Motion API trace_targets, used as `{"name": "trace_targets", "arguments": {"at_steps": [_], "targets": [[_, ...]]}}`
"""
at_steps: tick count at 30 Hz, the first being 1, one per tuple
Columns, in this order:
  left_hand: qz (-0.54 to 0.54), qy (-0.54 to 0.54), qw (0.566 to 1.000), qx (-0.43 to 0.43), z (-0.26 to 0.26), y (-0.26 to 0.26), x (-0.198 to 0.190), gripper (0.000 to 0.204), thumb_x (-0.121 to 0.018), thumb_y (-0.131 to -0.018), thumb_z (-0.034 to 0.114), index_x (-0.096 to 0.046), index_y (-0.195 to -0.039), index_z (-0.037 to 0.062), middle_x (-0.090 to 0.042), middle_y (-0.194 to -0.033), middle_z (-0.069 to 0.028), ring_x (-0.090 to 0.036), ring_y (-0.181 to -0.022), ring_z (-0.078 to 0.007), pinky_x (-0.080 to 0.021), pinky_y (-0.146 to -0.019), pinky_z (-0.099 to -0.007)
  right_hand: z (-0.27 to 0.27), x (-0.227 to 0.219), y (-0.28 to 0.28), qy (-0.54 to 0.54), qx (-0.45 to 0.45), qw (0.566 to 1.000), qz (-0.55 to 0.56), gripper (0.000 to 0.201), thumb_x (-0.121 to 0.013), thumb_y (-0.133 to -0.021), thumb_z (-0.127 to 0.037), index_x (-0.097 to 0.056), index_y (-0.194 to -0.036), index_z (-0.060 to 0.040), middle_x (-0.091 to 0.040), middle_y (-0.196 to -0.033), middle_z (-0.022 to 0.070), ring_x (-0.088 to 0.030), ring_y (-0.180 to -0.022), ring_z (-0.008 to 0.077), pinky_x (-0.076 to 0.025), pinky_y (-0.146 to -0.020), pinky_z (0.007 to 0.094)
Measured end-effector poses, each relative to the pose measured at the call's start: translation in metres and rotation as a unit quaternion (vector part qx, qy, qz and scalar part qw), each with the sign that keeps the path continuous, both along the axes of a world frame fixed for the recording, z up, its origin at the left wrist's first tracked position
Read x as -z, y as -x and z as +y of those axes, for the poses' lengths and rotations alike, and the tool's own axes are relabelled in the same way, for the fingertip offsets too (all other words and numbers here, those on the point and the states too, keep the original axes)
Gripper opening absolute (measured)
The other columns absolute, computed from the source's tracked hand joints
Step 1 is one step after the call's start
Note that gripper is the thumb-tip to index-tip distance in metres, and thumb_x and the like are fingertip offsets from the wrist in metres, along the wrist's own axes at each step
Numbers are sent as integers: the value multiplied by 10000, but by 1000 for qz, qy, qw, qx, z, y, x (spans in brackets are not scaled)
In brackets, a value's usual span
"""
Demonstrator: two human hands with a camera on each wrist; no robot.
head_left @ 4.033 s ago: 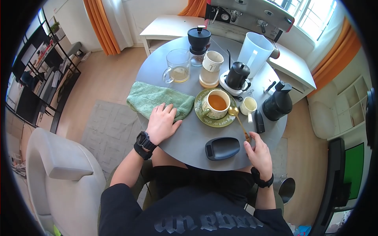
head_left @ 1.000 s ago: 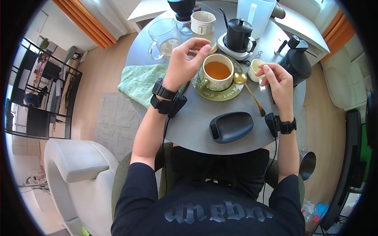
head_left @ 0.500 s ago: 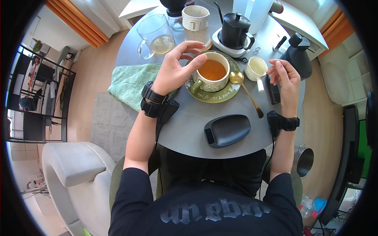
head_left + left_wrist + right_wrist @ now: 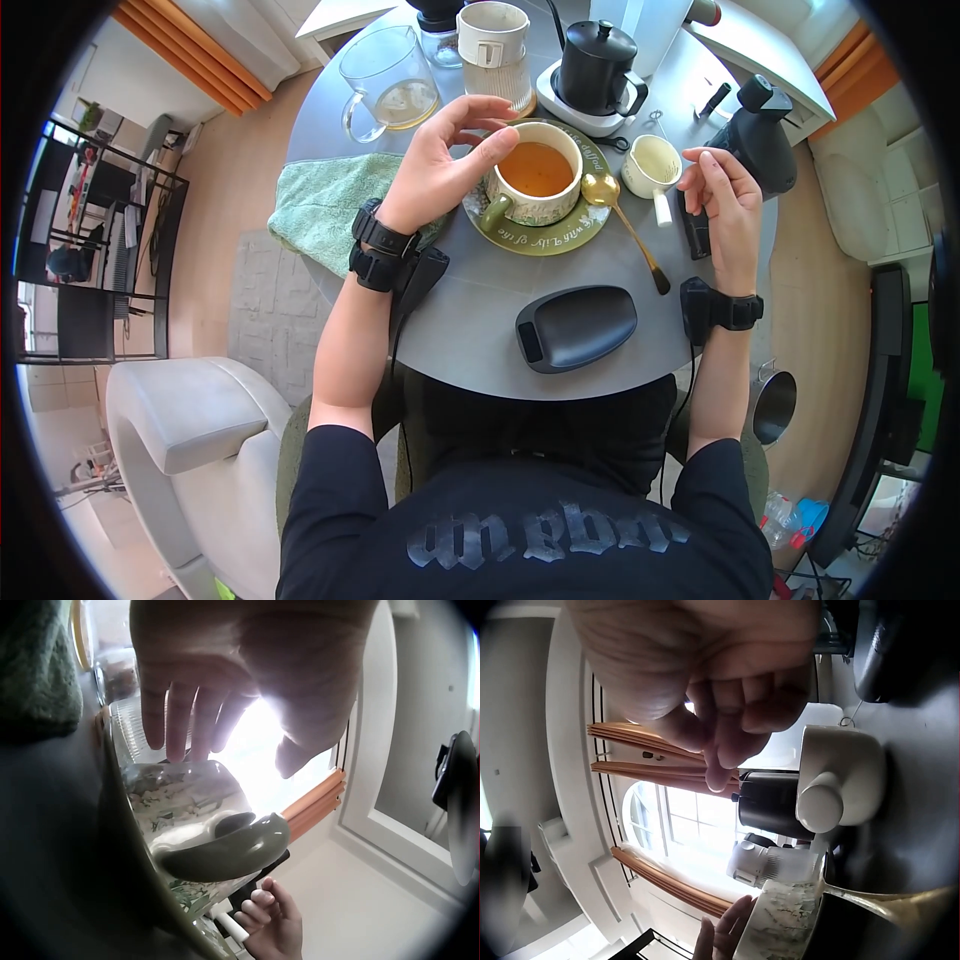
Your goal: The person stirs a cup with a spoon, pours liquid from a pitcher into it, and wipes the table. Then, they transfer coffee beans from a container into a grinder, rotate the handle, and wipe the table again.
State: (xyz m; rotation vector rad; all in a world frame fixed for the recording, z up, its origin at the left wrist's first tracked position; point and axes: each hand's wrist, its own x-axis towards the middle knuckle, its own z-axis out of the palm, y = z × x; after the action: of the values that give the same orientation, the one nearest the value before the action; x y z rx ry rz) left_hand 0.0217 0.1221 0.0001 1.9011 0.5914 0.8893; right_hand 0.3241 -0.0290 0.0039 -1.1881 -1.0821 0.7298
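Observation:
A patterned cup (image 4: 540, 209) of amber drink stands on a green lettered saucer (image 4: 565, 236), its green handle (image 4: 225, 855) toward the person. My left hand (image 4: 440, 168) hovers at the cup's left rim, thumb apart from the loosely bent fingers, holding nothing. To the right, my right hand (image 4: 730, 215) is raised beside a small cream pitcher (image 4: 653, 163), its fingers loosely curled with nothing held. A gold spoon (image 4: 628, 228) leans from the saucer to the tabletop, between the cup and the right hand.
A green cloth (image 4: 325, 200) lies left of the saucer. Behind stand a glass mug (image 4: 395, 80), a ribbed cup (image 4: 495, 65) and a black kettle (image 4: 597, 70) on a white base. A dark, rounded device (image 4: 577, 328) sits near the front edge, and a black bottle (image 4: 765, 145) at right.
My left hand has lifted off the green cloth and come over to the cup. My right hand has left the spoon's handle and risen beside the pitcher. Both barely move over the last half second.

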Motion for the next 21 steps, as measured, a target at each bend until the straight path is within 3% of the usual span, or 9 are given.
{"name": "trace_targets", "arguments": {"at_steps": [21], "targets": [[26, 8, 999, 17, 0, 2, 0, 493, -681, -979, 357, -582, -1336, 32, -668, -1258, -84, -615, -1175, -171, -481, -1039, -344, 2, 3, -2, 23, -15, 1000, -6, 271, -560, -1048, -210, -731, -1078, -1, -705, -808, 32, -547, -629, 33, -404, -592, 192]]}}
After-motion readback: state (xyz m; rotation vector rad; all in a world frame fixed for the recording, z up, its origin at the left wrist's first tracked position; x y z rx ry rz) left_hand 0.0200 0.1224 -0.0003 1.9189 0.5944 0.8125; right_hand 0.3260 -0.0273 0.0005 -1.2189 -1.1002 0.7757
